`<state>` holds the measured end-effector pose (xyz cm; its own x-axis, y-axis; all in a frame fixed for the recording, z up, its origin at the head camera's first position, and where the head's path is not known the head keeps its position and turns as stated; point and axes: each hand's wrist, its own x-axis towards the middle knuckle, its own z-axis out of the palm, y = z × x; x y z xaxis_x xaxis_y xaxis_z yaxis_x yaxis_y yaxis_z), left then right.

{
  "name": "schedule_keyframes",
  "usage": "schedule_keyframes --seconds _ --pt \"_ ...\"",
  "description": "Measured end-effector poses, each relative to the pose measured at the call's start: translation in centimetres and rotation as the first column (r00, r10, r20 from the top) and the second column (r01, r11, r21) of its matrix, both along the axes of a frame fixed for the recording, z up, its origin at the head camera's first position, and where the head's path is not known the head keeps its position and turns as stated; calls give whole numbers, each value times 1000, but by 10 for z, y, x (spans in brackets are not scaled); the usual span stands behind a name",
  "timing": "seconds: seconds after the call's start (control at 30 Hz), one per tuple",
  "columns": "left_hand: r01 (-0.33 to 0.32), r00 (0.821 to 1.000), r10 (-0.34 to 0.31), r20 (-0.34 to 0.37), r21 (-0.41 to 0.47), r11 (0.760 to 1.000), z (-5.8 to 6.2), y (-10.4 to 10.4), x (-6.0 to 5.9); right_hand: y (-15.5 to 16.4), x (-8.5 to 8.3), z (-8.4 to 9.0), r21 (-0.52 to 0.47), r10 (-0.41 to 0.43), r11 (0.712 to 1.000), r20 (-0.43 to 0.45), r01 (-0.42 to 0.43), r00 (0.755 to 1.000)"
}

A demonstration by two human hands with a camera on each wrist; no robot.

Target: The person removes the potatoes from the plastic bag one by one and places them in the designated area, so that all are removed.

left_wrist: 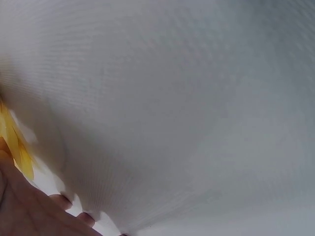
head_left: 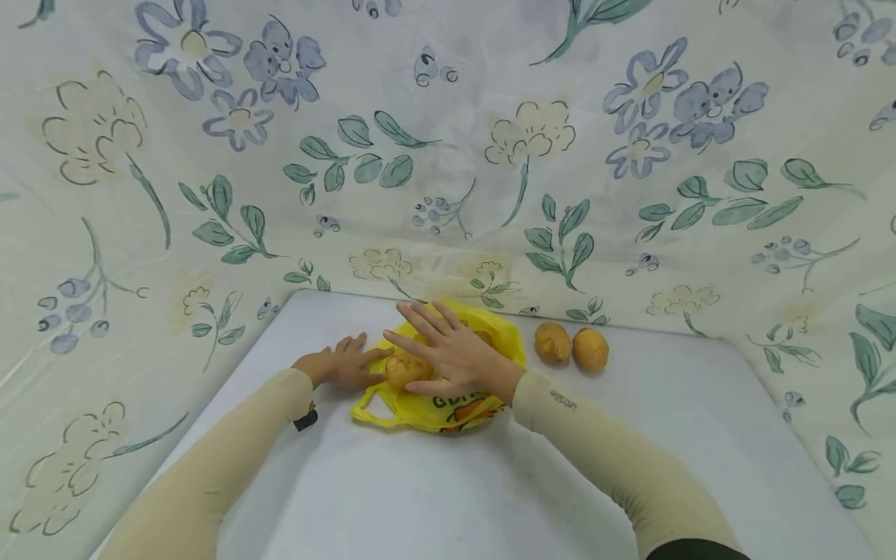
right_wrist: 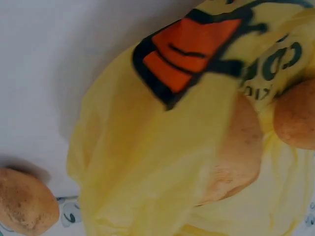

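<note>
A yellow plastic bag [head_left: 434, 418] with dark print and an orange picture lies at the back of the table. At its mouth sits a potato [head_left: 404, 372], between my two hands. Spread wide above the bag, my right hand [head_left: 458, 358] has its thumb and fingers straight around the near side of that potato. My left hand [head_left: 350, 367] rests at the bag's left edge, fingers extended, tips right at the potato. In the right wrist view, one potato [right_wrist: 238, 152] shows partly inside the bag and another potato [right_wrist: 298, 115] lies at the right edge.
Two loose potatoes stand side by side right of the bag, the left potato [head_left: 553, 343] close to the right potato [head_left: 591, 349]. A floral cloth [head_left: 448, 210] hangs behind the white table [head_left: 392, 490] and along its sides.
</note>
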<state>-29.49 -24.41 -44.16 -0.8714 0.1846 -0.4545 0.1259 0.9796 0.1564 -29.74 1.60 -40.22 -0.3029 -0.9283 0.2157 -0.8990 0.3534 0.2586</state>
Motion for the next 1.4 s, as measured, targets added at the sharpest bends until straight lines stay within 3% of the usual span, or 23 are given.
schedule_keyframes --seconds 0.17,0.27,0.4,0.57,0.77,0.9,1.07,1.2,1.4 --pt "-14 1000 14 17 21 1000 3 -1 2 -5 -1 -6 -13 123 992 17 -123 992" --pt "-16 1000 16 17 19 1000 4 -1 2 -8 0 -10 -6 143 990 31 -143 989" --pt "-16 1000 15 18 21 1000 3 0 2 -11 0 -16 5 108 994 26 -108 994" --pt "-4 1000 3 24 26 1000 2 -1 4 -17 2 -21 16 44 999 86 -46 995" --pt "-12 1000 11 17 36 999 3 -1 5 -22 4 -25 29 -68 998 207 63 976" --pt "-14 1000 14 8 22 1000 2 -1 4 -23 5 -26 24 -68 998 286 64 956" --pt "-18 1000 18 5 -5 1000 0 -1 3 -25 6 -29 21 -70 998 397 67 915" --pt "-19 1000 19 9 3 1000 2 0 4 -29 4 -30 13 -118 992 479 127 870" --pt "-13 1000 13 9 7 1000 2 0 4 -33 3 -30 45 -228 966 618 257 752"
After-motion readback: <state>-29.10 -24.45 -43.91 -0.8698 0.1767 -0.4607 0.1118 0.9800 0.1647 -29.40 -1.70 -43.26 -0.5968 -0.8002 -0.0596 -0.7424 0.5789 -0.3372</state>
